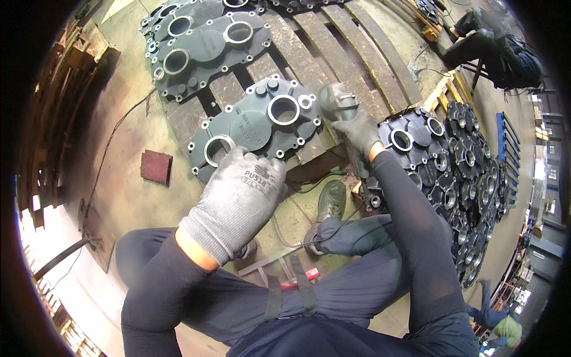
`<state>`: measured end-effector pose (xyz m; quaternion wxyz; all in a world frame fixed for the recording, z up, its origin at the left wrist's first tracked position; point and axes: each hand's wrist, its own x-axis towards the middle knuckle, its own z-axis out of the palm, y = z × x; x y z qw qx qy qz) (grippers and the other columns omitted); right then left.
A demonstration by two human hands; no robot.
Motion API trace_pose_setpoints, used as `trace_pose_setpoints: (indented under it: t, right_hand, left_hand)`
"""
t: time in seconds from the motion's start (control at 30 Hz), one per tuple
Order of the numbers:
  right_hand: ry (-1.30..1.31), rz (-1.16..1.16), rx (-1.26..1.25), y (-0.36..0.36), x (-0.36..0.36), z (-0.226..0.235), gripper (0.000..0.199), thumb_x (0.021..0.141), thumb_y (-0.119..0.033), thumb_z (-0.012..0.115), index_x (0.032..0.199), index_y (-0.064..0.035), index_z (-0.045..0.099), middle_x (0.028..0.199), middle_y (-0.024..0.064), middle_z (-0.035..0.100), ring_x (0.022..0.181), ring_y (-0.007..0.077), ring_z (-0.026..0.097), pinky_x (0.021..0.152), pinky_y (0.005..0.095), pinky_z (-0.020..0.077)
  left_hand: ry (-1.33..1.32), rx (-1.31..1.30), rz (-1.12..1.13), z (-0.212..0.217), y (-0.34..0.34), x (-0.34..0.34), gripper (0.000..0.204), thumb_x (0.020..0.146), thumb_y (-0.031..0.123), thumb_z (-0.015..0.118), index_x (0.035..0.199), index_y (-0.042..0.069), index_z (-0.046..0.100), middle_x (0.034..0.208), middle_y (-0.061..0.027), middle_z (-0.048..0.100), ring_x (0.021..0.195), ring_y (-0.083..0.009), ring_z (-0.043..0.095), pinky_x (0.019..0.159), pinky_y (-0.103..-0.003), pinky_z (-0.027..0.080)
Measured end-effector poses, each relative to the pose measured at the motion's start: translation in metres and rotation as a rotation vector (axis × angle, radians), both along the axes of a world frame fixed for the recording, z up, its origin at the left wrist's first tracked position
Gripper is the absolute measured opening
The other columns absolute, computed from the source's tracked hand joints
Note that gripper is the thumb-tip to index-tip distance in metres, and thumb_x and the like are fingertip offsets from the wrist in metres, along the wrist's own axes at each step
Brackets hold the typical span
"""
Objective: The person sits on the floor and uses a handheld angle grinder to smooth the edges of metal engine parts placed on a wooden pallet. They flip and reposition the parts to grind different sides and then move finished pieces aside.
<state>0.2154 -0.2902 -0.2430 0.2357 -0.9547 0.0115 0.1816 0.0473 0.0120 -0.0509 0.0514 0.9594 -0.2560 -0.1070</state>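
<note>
A dark green-grey cast metal cover [247, 122] lies on the wooden pallet before me, with two large round bores and bolt holes round its edge. My left hand [241, 187], in a grey glove, is closed on its near edge beside the left bore; the fingertips are partly hidden. At the cover's right end my gloved right hand [360, 134] grips an angle grinder [339, 100]. The grinder's rounded head is close to the cover's right edge; whether they touch I cannot tell. Its body runs down beneath my wrist, partly hidden.
More grey-green covers [205, 44] lie on the slatted pallet [306, 50]. Dark castings [458, 172] are stacked to the right. A reddish-brown square pad [156, 167] lies on the floor at left, near a cable [110, 134]. Another person [496, 47] is at upper right.
</note>
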Motion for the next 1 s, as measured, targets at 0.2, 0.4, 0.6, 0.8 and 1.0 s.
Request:
trace_pose_setpoints:
  t: [0.2,0.4,0.6,0.8,1.0]
  right_hand:
    - [0.032,0.010,-0.018,0.005,0.007,0.006,0.079,0.074,-0.050,0.087,0.121,0.0113,0.070,0.117,0.0357,0.075,0.113,0.0478,0.074,0.099,0.0497,0.0584]
    - [0.040,0.018,-0.070,0.011,0.015,0.004,0.078,0.074,-0.048,0.087,0.122,0.0108,0.069,0.118,0.0354,0.075,0.113,0.0481,0.074,0.101,0.0492,0.0588]
    - [0.020,0.054,-0.025,0.015,0.019,0.003,0.077,0.073,-0.047,0.087,0.120,0.0100,0.069,0.118,0.0361,0.075,0.112,0.0474,0.075,0.100,0.0489,0.0590]
    - [0.031,0.038,-0.035,0.012,0.015,0.005,0.074,0.070,-0.046,0.088,0.116,0.0092,0.072,0.112,0.0342,0.077,0.108,0.0457,0.077,0.098,0.0483,0.0595]
    - [-0.048,0.024,-0.016,-0.007,-0.017,0.026,0.069,0.072,-0.047,0.090,0.112,0.0072,0.076,0.106,0.0313,0.079,0.099,0.0420,0.079,0.090,0.0469,0.0609]
  left_hand:
    - [0.107,-0.017,0.009,-0.005,-0.008,0.007,0.019,0.102,0.023,0.065,0.109,0.005,0.068,0.095,-0.0124,0.074,0.098,-0.0295,0.074,0.100,-0.043,0.052]
    - [0.077,0.009,-0.015,-0.008,-0.011,0.008,0.017,0.099,0.019,0.064,0.107,0.005,0.070,0.095,-0.0107,0.075,0.095,-0.0270,0.074,0.094,-0.040,0.052]
    - [0.062,0.018,-0.038,-0.008,-0.010,0.007,0.017,0.098,0.016,0.063,0.107,0.004,0.071,0.096,-0.0101,0.076,0.095,-0.0246,0.074,0.090,-0.038,0.053]
    - [0.042,0.030,-0.047,-0.008,-0.010,0.006,0.019,0.098,0.016,0.063,0.110,0.004,0.071,0.094,-0.0089,0.076,0.094,-0.0242,0.075,0.090,-0.037,0.052]
    - [0.080,0.048,-0.056,-0.012,-0.018,0.001,0.023,0.103,0.022,0.061,0.115,0.004,0.069,0.096,-0.0106,0.076,0.097,-0.0268,0.075,0.094,-0.039,0.052]
